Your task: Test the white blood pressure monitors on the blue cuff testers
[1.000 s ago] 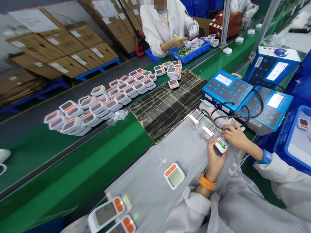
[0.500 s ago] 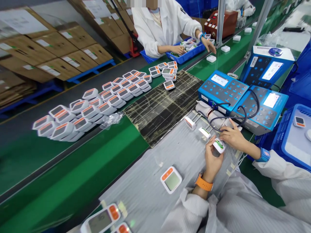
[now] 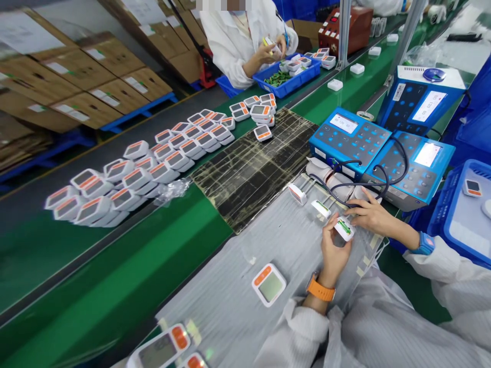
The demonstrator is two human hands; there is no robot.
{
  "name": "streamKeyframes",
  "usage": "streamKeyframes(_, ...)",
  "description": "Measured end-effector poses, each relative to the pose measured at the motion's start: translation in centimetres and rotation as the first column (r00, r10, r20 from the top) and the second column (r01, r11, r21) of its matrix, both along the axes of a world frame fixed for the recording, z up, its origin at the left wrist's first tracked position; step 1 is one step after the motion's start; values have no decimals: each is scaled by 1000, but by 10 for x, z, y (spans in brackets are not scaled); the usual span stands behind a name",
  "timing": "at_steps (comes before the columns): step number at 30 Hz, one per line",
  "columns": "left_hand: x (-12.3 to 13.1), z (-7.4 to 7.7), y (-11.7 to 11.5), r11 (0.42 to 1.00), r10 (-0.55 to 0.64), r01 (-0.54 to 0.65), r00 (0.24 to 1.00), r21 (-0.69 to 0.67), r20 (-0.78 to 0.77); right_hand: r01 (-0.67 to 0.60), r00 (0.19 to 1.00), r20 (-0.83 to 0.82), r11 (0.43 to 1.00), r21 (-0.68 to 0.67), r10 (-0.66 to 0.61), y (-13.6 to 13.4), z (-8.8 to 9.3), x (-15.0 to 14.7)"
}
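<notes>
Crossing the space just beyond the right hand (image 3: 371,216) in the head view are looped black cables (image 3: 408,163), partly in the way, running between the blue test consoles (image 3: 347,139) and grey-white cylinders (image 3: 342,183). Two small white-cased units (image 3: 297,194) sit just beside the cylinders; a digital monitor with orange buttons (image 3: 269,284) lies screen up on the grey-covered bench (image 3: 226,289), apart from both hands. Stacked monitors (image 3: 134,179) occupy the far green strip (image 3: 34,255); a co-worker (image 3: 238,43) is behind a blue tray (image 3: 287,90) beyond them. The white device with green batteries (image 3: 344,229) lies between the thumb and fingers of the left hand (image 3: 334,250), gripped by its sides, battery side up. The right hand is extended at the device's right edge, fingers spread toward the cables; whether it also grips the device cannot be told
</notes>
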State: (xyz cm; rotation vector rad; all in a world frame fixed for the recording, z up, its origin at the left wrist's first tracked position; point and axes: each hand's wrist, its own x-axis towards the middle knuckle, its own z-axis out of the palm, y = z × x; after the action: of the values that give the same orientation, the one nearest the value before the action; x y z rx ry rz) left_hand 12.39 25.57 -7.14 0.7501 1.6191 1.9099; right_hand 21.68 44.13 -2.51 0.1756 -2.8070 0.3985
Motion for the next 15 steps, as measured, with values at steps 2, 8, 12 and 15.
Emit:
streamKeyframes(2,0,0,1,1000,2,-2,1000,1,-19,-17,1000,-3,1000,16,17,-2,2,-1)
streamKeyframes(8,0,-2,2,1000,-7,5,997,-24,-80,-52,999,8,996,73,52,-5,11,-5)
streamKeyframes(12,-1,-3,3,1000,-15,12,995,-29,-103,-58,998,2,996,74,58,-3,13,-6)
streamKeyframes(15,-1,-3,3,999,-14,10,992,-36,-123,15,1000,10,994,105,-16,-3,11,-9)
